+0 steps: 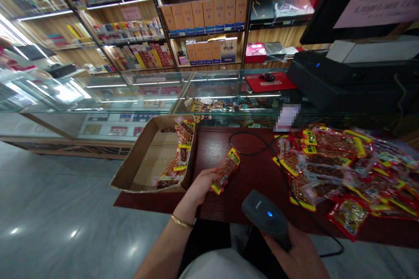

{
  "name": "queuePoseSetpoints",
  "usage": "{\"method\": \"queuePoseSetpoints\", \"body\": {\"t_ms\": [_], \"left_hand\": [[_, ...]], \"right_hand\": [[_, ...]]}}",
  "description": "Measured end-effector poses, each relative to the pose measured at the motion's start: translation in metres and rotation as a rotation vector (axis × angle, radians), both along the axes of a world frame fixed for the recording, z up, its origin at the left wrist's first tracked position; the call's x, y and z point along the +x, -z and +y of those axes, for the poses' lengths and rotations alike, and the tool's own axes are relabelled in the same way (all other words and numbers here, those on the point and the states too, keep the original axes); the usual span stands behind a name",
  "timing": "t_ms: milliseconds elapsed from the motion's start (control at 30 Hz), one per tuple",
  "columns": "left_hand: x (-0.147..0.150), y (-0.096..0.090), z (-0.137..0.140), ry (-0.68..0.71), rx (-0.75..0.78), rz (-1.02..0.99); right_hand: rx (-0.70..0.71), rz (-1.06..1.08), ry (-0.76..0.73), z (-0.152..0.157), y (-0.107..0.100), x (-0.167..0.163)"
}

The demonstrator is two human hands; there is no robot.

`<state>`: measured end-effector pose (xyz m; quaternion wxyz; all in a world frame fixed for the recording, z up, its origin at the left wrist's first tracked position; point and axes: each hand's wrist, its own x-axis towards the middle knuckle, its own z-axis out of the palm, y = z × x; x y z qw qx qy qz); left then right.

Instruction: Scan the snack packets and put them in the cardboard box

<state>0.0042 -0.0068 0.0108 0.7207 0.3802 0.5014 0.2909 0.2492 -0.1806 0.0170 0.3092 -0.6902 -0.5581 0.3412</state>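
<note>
My left hand (203,185) grips a snack packet (226,168) by its lower end, over the dark red wooden counter (209,141). The packet is clear with red and yellow print, and brown sticks show inside. In my right hand (296,248) is a black barcode scanner (265,216) with a lit blue light, its head towards the packet. Left of my left hand stands an open cardboard box (140,161) with several similar packets (183,157) along its right side. To the right, a large heap of packets (340,170) covers the counter.
A black cable (252,153) loops over the counter and hangs past its front edge. Behind stand a glass display case (157,91), a red mouse pad (278,82) and a black machine (343,83) under a monitor (360,4). Shelves of boxes (203,15) line the wall.
</note>
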Motion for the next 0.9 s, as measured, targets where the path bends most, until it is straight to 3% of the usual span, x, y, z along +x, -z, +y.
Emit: {"method": "queuePoseSetpoints", "body": {"t_ms": [367,567,733,900], "left_hand": [[0.001,-0.003,0.0,-0.018,-0.006,-0.039],[0.016,-0.004,-0.002,0.11,0.168,0.018],[0.085,-0.015,0.012,0.345,0.549,0.111],[0.212,-0.041,0.042,0.566,1.038,0.304]], "right_hand": [[0.011,0.019,0.076,-0.006,-0.001,0.005],[0.038,0.034,0.148,-0.008,-0.004,0.004],[0.082,0.028,0.211,-0.017,-0.002,0.021],[0.054,0.017,0.356,-0.034,0.006,0.038]]}}
